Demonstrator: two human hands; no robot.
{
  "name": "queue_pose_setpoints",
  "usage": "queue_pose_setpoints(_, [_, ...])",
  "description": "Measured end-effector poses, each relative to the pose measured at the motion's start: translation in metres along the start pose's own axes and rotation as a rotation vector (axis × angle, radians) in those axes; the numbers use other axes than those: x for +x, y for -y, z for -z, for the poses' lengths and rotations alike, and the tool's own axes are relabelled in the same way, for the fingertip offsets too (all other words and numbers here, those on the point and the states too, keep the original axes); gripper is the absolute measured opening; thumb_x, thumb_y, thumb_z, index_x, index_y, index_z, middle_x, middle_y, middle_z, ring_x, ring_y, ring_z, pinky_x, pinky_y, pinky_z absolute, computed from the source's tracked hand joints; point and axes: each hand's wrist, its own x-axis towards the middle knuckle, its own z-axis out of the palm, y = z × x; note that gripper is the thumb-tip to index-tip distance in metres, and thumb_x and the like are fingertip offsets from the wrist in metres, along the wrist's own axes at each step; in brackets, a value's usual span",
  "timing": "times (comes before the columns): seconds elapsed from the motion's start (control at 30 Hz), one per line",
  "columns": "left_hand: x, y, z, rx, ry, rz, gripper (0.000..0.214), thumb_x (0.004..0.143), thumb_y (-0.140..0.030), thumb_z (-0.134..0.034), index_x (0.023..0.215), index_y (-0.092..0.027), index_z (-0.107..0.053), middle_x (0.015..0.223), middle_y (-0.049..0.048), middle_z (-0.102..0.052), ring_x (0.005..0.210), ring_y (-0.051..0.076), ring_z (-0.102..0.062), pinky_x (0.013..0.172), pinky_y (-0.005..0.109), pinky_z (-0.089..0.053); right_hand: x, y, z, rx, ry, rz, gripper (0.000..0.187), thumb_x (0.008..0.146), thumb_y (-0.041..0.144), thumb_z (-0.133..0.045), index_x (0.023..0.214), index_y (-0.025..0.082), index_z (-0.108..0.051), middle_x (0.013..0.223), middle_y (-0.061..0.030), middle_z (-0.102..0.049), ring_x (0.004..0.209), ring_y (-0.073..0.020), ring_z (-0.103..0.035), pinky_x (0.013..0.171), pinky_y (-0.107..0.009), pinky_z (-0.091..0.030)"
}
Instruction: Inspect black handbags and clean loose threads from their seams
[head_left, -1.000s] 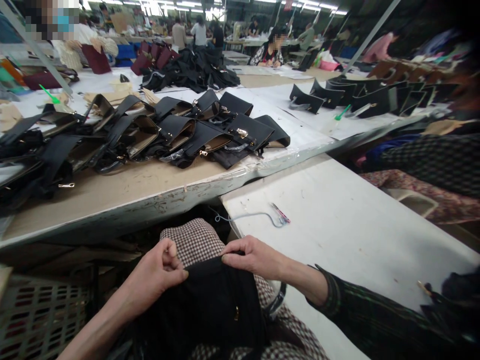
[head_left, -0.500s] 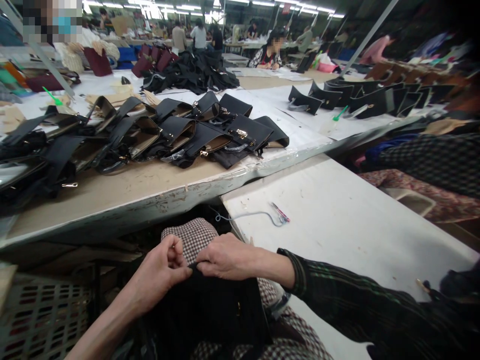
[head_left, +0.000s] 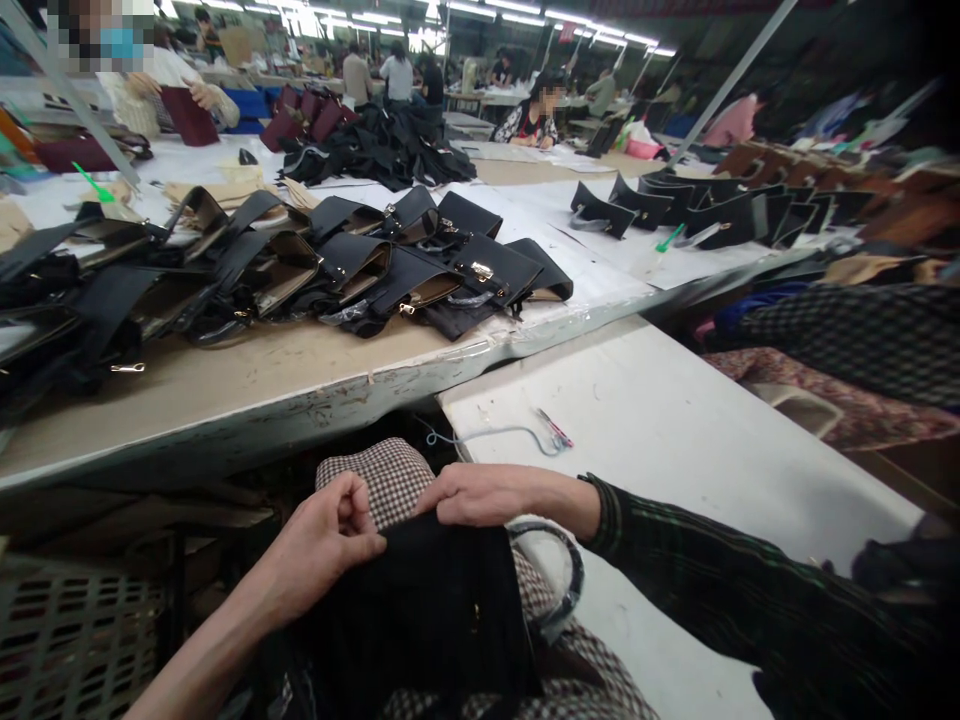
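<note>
A black bag [head_left: 420, 620] lies across my lap on checked cloth [head_left: 382, 475], with a small gold fitting on its front. My left hand [head_left: 337, 535] pinches the bag's top edge near its left corner, thumb and fingers closed. Farther right along that same edge, my right hand [head_left: 472, 495] grips the rim, its fingers hidden behind the fabric. A curved handle [head_left: 574, 570], partly wrapped in clear plastic, sticks out at the bag's right side.
Rows of black bags [head_left: 420, 270] cover the long table ahead. A white side table [head_left: 675, 430] at right holds a thin tool [head_left: 555, 430] with a cord. A plastic crate [head_left: 75, 630] stands at lower left. Other people sit and stand farther back.
My right hand has slid right along the bag's top edge, away from my left hand. More of the handle now shows at the right. My left hand keeps its pinch.
</note>
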Motion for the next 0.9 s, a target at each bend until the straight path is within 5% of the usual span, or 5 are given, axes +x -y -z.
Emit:
queue_pose_setpoints(0.17, [0.003,0.003,-0.002,0.01,-0.008,-0.005,0.026,0.069,-0.013,-0.069,0.076,-0.02,-0.045,0.066,-0.0071,-0.056,0.06,0.009,-0.047,0.055,0.021,-0.035,0.024,-0.001,0.0,-0.13,0.066,0.058,0.02,0.089,0.019,-0.051,0.098,0.011,-0.067,0.078,0.0003,-0.059,0.068,-0.0101,-0.05,0.063,-0.02,-0.038])
queue_pose_setpoints(0.33, [-0.003,0.008,0.013,0.005,0.023,-0.015,0.022,0.071,-0.019,-0.071,0.081,-0.019,-0.052,0.072,-0.0041,-0.061,0.069,0.012,-0.055,0.062,0.022,-0.04,0.049,0.001,-0.007,-0.271,0.063,0.137,0.019,0.092,0.023,-0.053,0.085,0.012,-0.067,0.066,0.004,-0.054,0.061,-0.0081,-0.047,0.059,-0.02,-0.035])
queue_pose_setpoints(0.5, [-0.023,0.014,0.038,0.105,0.096,0.128,0.021,0.075,-0.028,-0.071,0.091,-0.016,-0.066,0.082,0.0006,-0.069,0.078,0.018,-0.062,0.069,0.026,-0.045,0.033,0.001,0.006,-0.302,-0.015,0.135,0.019,0.09,0.018,-0.055,0.073,0.012,-0.062,0.061,0.0043,-0.05,0.058,-0.0081,-0.045,0.058,-0.021,-0.033])
queue_pose_setpoints(0.67, [-0.03,0.017,0.035,-0.04,0.142,0.183,0.026,0.078,-0.036,-0.07,0.094,-0.016,-0.072,0.088,0.0023,-0.073,0.081,0.021,-0.065,0.074,0.028,-0.048,0.022,-0.01,0.013,-0.308,-0.024,0.082,0.021,0.089,0.019,-0.054,0.073,0.011,-0.064,0.058,0.0045,-0.047,0.054,-0.0082,-0.041,0.054,-0.021,-0.032])
queue_pose_setpoints(0.9, [-0.024,0.011,0.025,-0.07,0.143,0.191,0.035,0.082,-0.04,-0.068,0.108,-0.018,-0.073,0.096,0.0042,-0.075,0.089,0.024,-0.066,0.078,0.03,-0.049,0.041,-0.026,0.008,-0.093,0.006,0.171,0.043,0.084,0.01,-0.056,0.127,0.015,-0.061,0.114,-0.005,-0.068,0.096,-0.0149,-0.061,0.082,-0.021,-0.044])
